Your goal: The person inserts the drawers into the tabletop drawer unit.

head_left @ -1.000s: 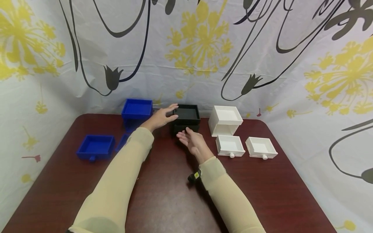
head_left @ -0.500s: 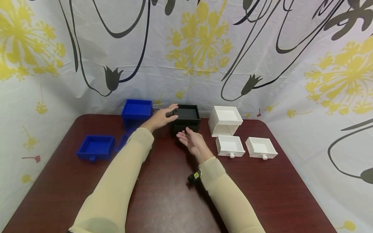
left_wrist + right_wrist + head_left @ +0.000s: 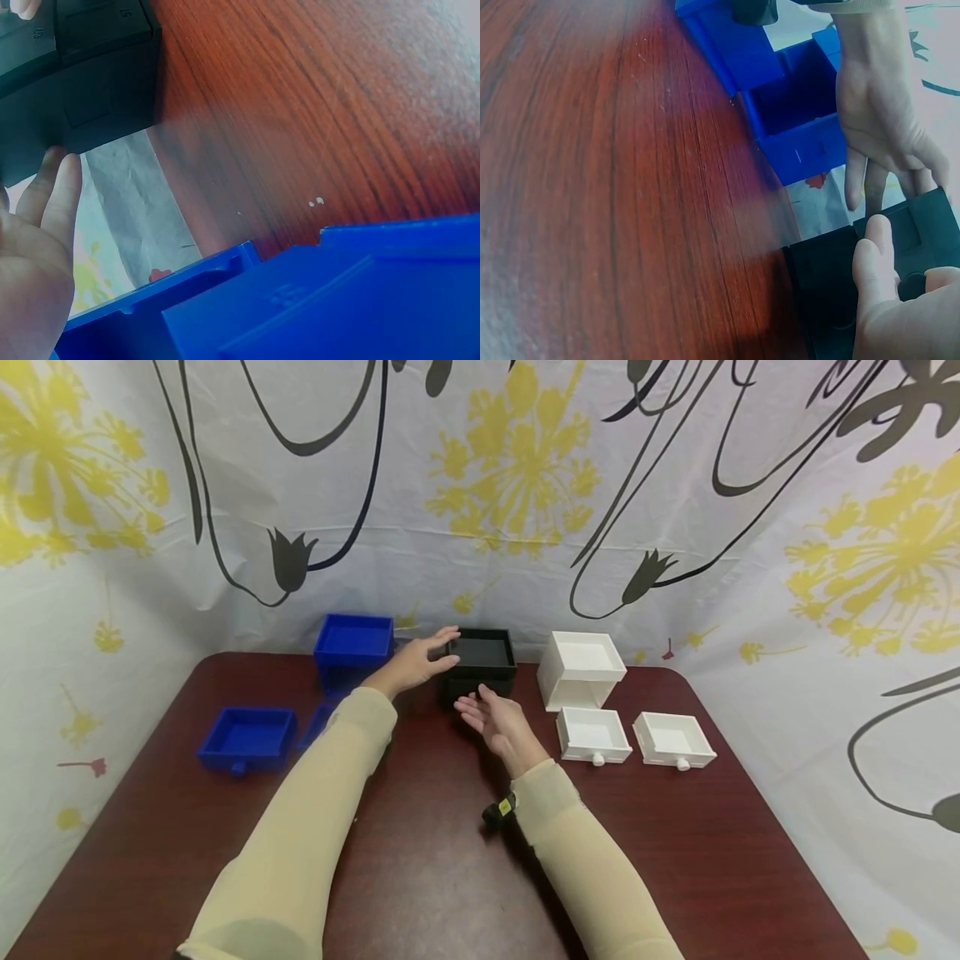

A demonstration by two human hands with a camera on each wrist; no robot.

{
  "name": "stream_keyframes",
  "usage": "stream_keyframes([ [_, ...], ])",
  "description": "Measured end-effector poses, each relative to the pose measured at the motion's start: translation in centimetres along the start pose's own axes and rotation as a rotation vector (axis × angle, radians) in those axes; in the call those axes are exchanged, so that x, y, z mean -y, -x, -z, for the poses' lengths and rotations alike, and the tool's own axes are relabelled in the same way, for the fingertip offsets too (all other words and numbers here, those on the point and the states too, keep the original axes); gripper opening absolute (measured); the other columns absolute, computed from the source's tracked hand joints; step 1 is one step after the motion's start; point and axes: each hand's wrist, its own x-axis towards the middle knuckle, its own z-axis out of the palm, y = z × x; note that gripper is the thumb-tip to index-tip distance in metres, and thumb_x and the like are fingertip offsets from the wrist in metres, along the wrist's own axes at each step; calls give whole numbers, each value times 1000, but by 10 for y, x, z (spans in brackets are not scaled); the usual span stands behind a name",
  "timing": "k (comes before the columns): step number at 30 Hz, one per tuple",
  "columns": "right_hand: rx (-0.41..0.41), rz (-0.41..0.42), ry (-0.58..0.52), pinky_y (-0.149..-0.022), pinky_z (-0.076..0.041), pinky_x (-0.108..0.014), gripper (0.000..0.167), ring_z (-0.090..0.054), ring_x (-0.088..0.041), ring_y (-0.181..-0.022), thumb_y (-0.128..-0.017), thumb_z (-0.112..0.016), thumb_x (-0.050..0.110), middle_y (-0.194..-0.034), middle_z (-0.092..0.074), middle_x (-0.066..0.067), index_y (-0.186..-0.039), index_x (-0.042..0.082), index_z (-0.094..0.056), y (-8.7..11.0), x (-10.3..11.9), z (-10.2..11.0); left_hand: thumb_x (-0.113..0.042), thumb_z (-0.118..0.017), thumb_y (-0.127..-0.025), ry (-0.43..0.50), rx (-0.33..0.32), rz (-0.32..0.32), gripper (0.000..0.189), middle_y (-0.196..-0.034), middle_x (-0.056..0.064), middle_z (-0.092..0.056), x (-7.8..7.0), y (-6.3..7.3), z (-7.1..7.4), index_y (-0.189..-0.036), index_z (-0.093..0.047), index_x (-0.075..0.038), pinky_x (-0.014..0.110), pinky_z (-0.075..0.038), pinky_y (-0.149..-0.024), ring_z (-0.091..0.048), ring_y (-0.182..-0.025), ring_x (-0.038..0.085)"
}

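Observation:
A small black two-drawer box (image 3: 482, 652) stands at the back middle of the table, both drawers apparently inside it. My left hand (image 3: 408, 667) is at its left side, thumb and fingers spread and its fingertips against the side wall or very close to it. In front, my right hand (image 3: 502, 727) is palm up with extended fingers at the drawer front. The right wrist view shows fingertips (image 3: 877, 232) lying against that front and the thumb beside a round black knob (image 3: 913, 286). Whether the thumb presses the knob is unclear.
Left of the box stands a blue cabinet (image 3: 354, 639), with a blue drawer (image 3: 247, 735) and another blue drawer (image 3: 315, 727), partly behind my left sleeve, before it. At right are a white cabinet (image 3: 583, 653) and two white drawers (image 3: 592, 731). A patterned sheet (image 3: 480, 485) hangs behind the table.

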Motion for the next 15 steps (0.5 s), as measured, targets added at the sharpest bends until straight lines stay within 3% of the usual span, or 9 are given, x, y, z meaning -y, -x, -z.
stream_keyframes([
  [7,-2,-2,-3,-91,-56,-33,39,-73,-22,-99,-106,-57,24,-122,-67,-22,-129,-8,-58,-2,2,-1,-51,-53,-104,4,11,4,69,-170,-7,-14,-2,1,2,-162,-29,-23,54,-20,-121,-16,-154,30],
  [15,-3,-1,-11,-87,-57,-32,36,-74,-22,-96,-106,-58,23,-117,-69,-20,-125,-7,-60,-3,1,-1,-50,-54,-104,1,7,13,68,-170,-8,-14,-1,1,0,-162,-29,-25,54,-20,-121,-15,-155,29],
])
